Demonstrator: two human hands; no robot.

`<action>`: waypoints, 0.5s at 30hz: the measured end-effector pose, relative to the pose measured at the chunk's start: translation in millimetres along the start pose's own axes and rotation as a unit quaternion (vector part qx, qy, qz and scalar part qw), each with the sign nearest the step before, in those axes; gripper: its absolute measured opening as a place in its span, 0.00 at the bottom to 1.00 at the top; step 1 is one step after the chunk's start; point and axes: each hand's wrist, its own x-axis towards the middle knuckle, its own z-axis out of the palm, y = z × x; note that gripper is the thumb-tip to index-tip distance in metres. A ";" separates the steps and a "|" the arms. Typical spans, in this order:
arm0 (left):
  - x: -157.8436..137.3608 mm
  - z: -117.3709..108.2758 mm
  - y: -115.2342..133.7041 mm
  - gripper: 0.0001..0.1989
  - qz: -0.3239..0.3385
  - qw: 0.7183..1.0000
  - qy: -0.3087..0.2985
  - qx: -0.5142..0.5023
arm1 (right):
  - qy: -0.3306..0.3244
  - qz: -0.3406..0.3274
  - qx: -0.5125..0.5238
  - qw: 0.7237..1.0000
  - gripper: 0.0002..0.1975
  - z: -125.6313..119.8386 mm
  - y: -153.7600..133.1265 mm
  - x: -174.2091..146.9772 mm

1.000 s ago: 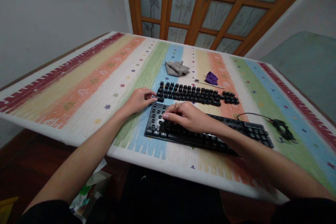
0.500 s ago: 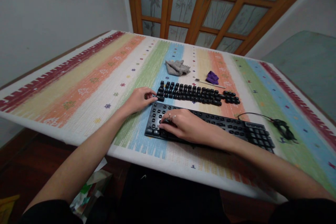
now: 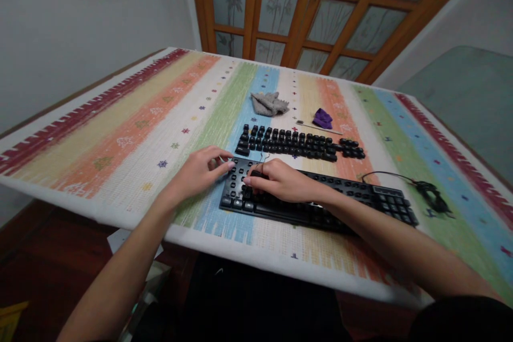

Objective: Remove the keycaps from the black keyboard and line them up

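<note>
A black keyboard lies on the striped tablecloth, with many of its keycaps off and switches showing. My right hand is over its left part, fingers closed on a small black tool with thin wire ends sticking up, which looks like a keycap puller. The fingers hide part of it and the keys beneath. At the keyboard's upper left corner is my left hand, fingers curved and apart, thumb at the edge. Beyond the keyboard, loose black keycaps lie in rows.
A grey cloth, a purple cloth and a thin brush-like stick lie behind the keycaps. The coiled cable sits to the right of the keyboard. The table's front edge is close to me.
My left hand has moved from the nearest loose keycap to the keyboard's left corner. My right hand has risen slightly, and the tool's wire ends now point up.
</note>
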 end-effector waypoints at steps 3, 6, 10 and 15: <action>-19.9 7.0 7.7 0.15 0.014 1.000 0.000 -0.018 | 0.019 -0.011 -0.004 1.000 0.16 3.0 0.4 -1.2; -34.1 15.4 9.4 0.16 0.023 1.000 0.009 -0.001 | 0.044 -0.058 -0.053 0.996 0.16 9.2 -2.7 -5.3; -42.1 23.0 6.0 0.16 0.019 0.999 0.020 0.017 | 0.058 -0.134 -0.159 0.976 0.15 17.7 -9.4 -11.7; -41.8 24.2 3.8 0.16 0.020 1.000 0.020 0.008 | 0.043 -0.180 -0.228 0.956 0.16 15.8 -12.2 -10.8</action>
